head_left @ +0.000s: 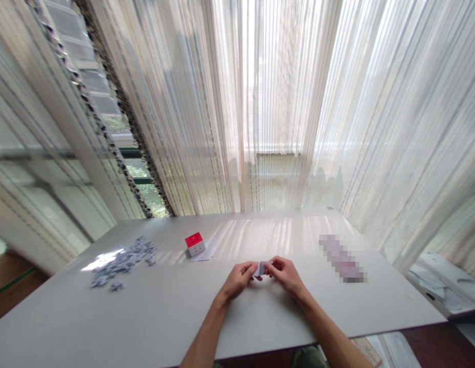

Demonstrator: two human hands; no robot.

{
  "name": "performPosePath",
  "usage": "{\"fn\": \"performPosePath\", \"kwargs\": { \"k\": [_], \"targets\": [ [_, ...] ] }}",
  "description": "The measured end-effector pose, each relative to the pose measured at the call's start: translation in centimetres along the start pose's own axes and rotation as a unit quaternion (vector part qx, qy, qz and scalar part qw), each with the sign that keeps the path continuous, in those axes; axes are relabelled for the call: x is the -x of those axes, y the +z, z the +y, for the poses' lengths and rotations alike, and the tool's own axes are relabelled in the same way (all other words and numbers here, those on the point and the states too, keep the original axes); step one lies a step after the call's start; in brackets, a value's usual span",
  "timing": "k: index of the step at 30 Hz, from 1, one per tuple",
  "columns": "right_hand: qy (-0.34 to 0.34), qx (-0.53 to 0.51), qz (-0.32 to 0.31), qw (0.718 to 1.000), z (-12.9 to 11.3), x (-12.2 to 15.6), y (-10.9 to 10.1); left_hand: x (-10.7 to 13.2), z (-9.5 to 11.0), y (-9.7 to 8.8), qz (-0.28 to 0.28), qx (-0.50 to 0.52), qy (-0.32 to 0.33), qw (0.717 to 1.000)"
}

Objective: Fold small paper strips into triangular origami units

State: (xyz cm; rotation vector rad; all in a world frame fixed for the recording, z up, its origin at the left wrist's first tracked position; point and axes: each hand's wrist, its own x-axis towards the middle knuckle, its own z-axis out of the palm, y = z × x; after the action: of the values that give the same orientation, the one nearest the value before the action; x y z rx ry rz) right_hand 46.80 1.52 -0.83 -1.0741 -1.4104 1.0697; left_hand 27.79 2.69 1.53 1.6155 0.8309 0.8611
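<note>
Above the middle of the white table (164,317), my left hand (239,280) and my right hand (286,276) meet with fingertips pinched. Between them is a small grey piece (261,269), thin and folded-looking, gripped from both sides. Fingers cover part of it, so its exact kind cannot be made out. Off to the left lies a loose pile of small grey-blue pieces (126,260), a few of them apart from the heap. A small box with a red top and white sides (195,245) stands beyond my left hand, beside a white sheet (207,251).
On the right side of the table is a pinkish, pixelated oblong item (342,258). Sheer striped curtains (279,102) hang along the far edge. Papers (444,289) lie on a white unit past the right edge.
</note>
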Motion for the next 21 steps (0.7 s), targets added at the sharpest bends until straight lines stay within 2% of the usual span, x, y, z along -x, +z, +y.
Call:
{"fn": "performPosePath", "kwargs": {
  "k": [9, 12, 18, 21],
  "targets": [
    [-0.004, 0.017, 0.023, 1.0, 0.01, 0.06, -0.22, 0.38, 0.67, 0.51, -0.048, 0.015, -0.014, 0.999],
    [-0.003, 0.024, 0.023, 0.999, -0.02, 0.08, -0.22, 0.38, 0.68, 0.52, -0.041, 0.01, -0.015, 0.999],
    [-0.006, 0.065, -0.021, 0.998, -0.43, 0.13, -0.31, 0.19, 0.34, 0.57, -0.027, -0.006, -0.015, 1.0],
    [0.0, 0.072, -0.015, 0.997, -0.36, 0.09, -0.43, 0.21, 0.29, 0.63, -0.02, -0.027, -0.007, 0.999]
  ]
}}
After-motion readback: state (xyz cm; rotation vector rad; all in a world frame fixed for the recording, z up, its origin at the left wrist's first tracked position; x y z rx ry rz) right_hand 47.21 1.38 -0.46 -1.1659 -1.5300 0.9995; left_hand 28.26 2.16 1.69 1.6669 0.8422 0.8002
